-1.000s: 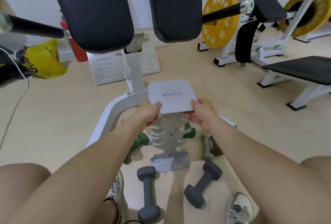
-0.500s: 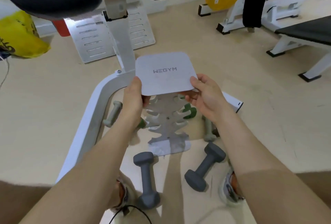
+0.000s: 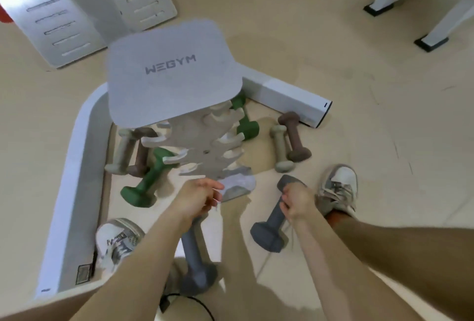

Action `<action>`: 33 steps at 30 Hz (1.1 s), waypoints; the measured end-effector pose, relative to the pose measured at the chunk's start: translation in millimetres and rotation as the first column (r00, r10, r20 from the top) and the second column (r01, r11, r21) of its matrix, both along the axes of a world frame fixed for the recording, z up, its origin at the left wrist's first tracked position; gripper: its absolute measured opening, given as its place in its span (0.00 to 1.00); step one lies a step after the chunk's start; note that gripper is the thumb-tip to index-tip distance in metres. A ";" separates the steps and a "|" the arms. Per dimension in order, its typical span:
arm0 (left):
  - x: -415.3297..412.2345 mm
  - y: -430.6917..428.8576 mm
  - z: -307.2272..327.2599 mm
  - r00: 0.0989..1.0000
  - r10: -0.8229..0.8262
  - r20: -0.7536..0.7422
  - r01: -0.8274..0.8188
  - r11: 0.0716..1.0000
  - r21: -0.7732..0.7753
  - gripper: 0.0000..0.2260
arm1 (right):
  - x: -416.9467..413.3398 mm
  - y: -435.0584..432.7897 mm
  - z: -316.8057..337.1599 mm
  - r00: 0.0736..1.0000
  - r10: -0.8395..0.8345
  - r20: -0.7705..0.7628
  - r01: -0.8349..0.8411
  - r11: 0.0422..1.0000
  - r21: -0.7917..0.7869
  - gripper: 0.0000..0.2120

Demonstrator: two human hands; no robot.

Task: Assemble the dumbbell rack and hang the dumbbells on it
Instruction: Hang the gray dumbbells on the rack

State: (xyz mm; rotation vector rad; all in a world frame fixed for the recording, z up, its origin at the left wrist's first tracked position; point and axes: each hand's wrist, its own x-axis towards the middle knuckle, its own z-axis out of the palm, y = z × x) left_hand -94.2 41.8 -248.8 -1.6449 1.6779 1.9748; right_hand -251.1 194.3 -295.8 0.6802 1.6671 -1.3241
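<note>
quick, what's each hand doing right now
Left hand: fingers loosely curled above a grey dumbbell; cannot tell whether it grips it.
Right hand: closed around the handle of the other grey dumbbell.

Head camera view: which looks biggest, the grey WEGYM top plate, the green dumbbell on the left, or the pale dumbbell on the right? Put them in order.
1. WEGYM top plate, though it sits nearest the camera, which inflates it.
2. Green dumbbell.
3. Pale dumbbell, slimmer and shorter than the green one.
</note>
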 end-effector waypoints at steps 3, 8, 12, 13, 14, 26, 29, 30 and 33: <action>-7.1 22.8 -40.5 0.985 -0.032 0.167 0.034 0.999 -0.009 0.15 | 25.4 -2.9 -20.2 0.997 0.070 -0.031 -0.058 0.953 0.297 0.14; -21.3 55.0 -69.0 0.967 -0.200 0.160 0.186 0.978 0.099 0.14 | 19.4 -7.0 -50.4 0.992 0.083 -0.090 -0.044 0.927 0.372 0.28; -39.2 58.8 -78.7 0.982 -0.158 0.106 0.140 0.976 0.165 0.14 | 2.4 0.0 -64.3 0.975 -0.194 0.112 0.179 0.975 0.132 0.10; -43.8 59.0 -79.9 0.989 -0.121 0.083 0.102 0.975 0.197 0.13 | 4.5 4.1 -64.1 0.961 -0.234 0.150 0.222 0.971 0.089 0.06; -47.7 59.1 -79.6 0.995 -0.077 0.058 0.062 0.972 0.225 0.12 | 8.4 8.8 -66.7 0.946 -0.256 0.200 0.252 0.967 0.044 0.03; -64.7 74.8 -70.0 0.996 0.068 0.058 -0.086 0.910 0.406 0.13 | 10.8 10.8 -68.1 0.965 -0.147 0.219 0.175 0.978 -0.117 0.32; -45.9 72.6 -73.3 0.970 0.241 0.029 -0.220 0.826 0.519 0.19 | 11.9 -4.9 -57.0 0.972 0.050 0.229 -0.025 0.994 -0.110 0.34; -40.9 68.5 -73.5 0.957 0.290 0.029 -0.262 0.811 0.524 0.21 | 14.8 -11.0 -54.9 0.966 0.110 0.235 -0.086 0.990 -0.107 0.34; -37.3 57.6 -74.8 0.919 0.393 0.038 -0.364 0.806 0.467 0.21 | 21.5 -24.7 -51.5 0.948 0.260 0.185 -0.251 0.965 -0.071 0.26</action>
